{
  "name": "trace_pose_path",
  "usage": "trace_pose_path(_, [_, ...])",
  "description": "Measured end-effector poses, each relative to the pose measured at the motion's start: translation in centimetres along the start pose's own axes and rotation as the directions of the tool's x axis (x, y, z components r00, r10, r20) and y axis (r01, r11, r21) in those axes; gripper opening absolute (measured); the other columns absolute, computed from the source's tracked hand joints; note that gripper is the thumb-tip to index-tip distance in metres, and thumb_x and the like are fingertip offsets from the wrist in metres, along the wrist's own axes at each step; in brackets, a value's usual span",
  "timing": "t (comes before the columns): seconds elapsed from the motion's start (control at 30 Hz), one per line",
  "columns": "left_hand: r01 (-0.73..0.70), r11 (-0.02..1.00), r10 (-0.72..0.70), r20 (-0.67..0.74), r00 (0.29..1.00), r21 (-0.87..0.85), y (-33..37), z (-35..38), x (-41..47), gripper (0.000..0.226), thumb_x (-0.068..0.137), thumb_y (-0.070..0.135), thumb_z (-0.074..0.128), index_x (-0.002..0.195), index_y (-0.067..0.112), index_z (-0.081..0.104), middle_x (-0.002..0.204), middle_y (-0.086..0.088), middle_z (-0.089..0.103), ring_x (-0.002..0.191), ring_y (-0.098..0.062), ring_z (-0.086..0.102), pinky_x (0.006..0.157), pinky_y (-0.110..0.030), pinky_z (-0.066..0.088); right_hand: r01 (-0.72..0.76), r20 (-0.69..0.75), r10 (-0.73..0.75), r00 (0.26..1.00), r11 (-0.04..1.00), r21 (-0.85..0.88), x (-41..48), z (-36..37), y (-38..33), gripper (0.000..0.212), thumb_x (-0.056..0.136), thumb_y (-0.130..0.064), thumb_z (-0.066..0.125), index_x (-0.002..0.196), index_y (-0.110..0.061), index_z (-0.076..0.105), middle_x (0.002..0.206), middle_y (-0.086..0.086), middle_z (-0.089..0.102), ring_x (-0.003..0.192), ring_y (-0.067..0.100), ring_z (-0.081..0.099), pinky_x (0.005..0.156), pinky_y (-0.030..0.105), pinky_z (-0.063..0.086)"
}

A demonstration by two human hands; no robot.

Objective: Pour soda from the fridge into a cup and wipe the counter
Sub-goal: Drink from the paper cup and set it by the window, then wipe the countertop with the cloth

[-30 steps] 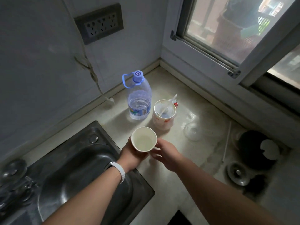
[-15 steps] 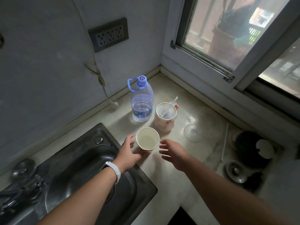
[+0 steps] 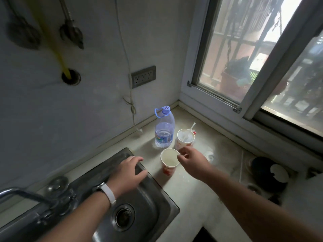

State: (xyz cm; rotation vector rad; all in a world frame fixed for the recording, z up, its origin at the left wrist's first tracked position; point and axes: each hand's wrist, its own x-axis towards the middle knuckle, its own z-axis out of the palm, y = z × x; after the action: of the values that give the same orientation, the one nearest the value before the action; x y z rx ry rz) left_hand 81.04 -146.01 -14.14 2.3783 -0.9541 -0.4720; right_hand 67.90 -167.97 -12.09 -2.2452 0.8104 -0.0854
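A white paper cup (image 3: pixel 169 160) with a red print stands upright on the pale counter (image 3: pixel 190 194), just right of the sink's corner. A little pale liquid lies in its bottom. My right hand (image 3: pixel 191 159) is at the cup's right rim, with thumb and forefinger pinching the rim's edge. My left hand (image 3: pixel 129 172), with a white band on the wrist, hovers with fingers spread over the sink's far right edge, apart from the cup. No soda container or cloth is in view.
A steel sink (image 3: pixel 143 203) with a tap (image 3: pixel 22 194) fills the lower left. Behind the cup stand a water bottle (image 3: pixel 164 128) with a blue cap and a used cup (image 3: pixel 185 138) with a straw. Dark round objects (image 3: pixel 267 173) lie at the right, under the window.
My left hand has let go of the cup, which now stands on the counter, and moved left over the sink. My right hand has come up to the rim. The view tilted up.
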Motion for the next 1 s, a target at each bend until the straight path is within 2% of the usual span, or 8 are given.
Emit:
trace_pose_path(0.1, [-0.035,0.998,0.036,-0.016,0.999,0.052,0.0,-1.7,-2.4,0.072,0.070,0.063,0.042,0.129,0.025,0.053,0.126,0.008,0.054,0.117,-0.013,0.051,0.096,-0.028,0.040,0.149,0.037,-0.144,0.989,0.969,-0.196,-1.8,0.8,-2.1,0.036,0.090,-0.039,0.056,0.122,-0.024,0.061,0.122,-0.007,0.059,0.106,0.015,0.057,0.085,0.030,0.047])
trace_pose_path(0.2, [0.010,1.000,-0.009,-0.028,1.000,0.020,-0.6,-3.0,-5.5,0.066,0.073,0.063,0.047,0.131,0.031,0.050,0.128,0.014,0.051,0.118,-0.007,0.047,0.102,-0.032,0.041,0.306,0.123,-0.282,0.952,0.907,-0.291,-3.3,1.8,-4.3,0.040,0.092,-0.044,0.053,0.127,-0.026,0.056,0.131,-0.007,0.055,0.114,0.018,0.055,0.089,0.031,0.049])
trace_pose_path(0.3, [0.063,0.998,-0.061,-0.079,0.995,0.026,-1.3,-3.8,-8.8,0.057,0.077,0.061,0.049,0.127,0.034,0.050,0.121,0.020,0.051,0.113,-0.004,0.048,0.098,-0.030,0.044,0.433,0.235,-0.371,0.899,0.836,-0.337,-4.0,3.1,-6.2,0.043,0.094,-0.049,0.050,0.131,-0.027,0.053,0.129,-0.005,0.055,0.113,0.021,0.057,0.088,0.035,0.050])
trace_pose_path(0.4, [0.162,0.986,-0.152,-0.153,0.976,0.051,-2.2,-4.6,-12.5,0.052,0.085,0.057,0.052,0.132,0.036,0.046,0.126,0.022,0.047,0.117,0.000,0.044,0.102,-0.027,0.041,0.579,0.333,-0.478,0.812,0.729,-0.364,-3.9,4.9,-8.1,0.043,0.094,-0.049,0.049,0.128,-0.024,0.053,0.121,0.001,0.056,0.109,0.027,0.059,0.083,0.037,0.051])
trace_pose_path(0.57, [0.336,0.934,-0.289,-0.297,0.910,0.121,-3.8,-5.3,-18.5,0.056,0.086,0.052,0.057,0.136,0.029,0.047,0.135,0.016,0.047,0.126,-0.004,0.043,0.105,-0.024,0.036,0.744,0.453,-0.598,0.662,0.596,-0.301,-4.5,8.4,-11.5,0.046,0.097,-0.046,0.047,0.138,-0.025,0.045,0.129,0.002,0.052,0.116,0.025,0.054,0.086,0.033,0.045])
trace_pose_path(0.7, [0.480,0.869,-0.401,-0.394,0.827,0.121,-4.4,-5.5,-23.4,0.051,0.087,0.044,0.061,0.134,0.028,0.051,0.135,0.014,0.049,0.126,-0.007,0.043,0.102,-0.021,0.033,0.790,0.500,-0.623,0.602,0.555,-0.260,-5.8,11.6,-13.5,0.045,0.096,-0.047,0.044,0.134,-0.024,0.049,0.128,0.003,0.053,0.119,0.026,0.051,0.092,0.036,0.045])
trace_pose_path(0.9, [0.635,0.761,-0.500,-0.502,0.705,0.134,-4.8,-4.9,-29.9,0.050,0.089,0.048,0.053,0.135,0.030,0.050,0.137,0.014,0.049,0.128,-0.009,0.042,0.108,-0.030,0.036,0.879,0.569,-0.684,0.456,0.445,-0.170,-9.3,14.7,-15.7,0.043,0.095,-0.042,0.038,0.129,-0.021,0.051,0.123,0.001,0.055,0.114,0.024,0.053,0.087,0.035,0.045])
trace_pose_path(1.0, [0.699,0.704,-0.532,-0.561,0.634,0.123,-5.0,-4.8,-33.3,0.049,0.090,0.049,0.046,0.134,0.029,0.051,0.137,0.013,0.050,0.127,-0.010,0.045,0.105,-0.030,0.039,0.919,0.595,-0.716,0.365,0.379,-0.108,-11.6,15.8,-17.8,0.044,0.095,-0.044,0.038,0.132,-0.023,0.049,0.129,-0.001,0.053,0.119,0.023,0.052,0.092,0.035,0.046])
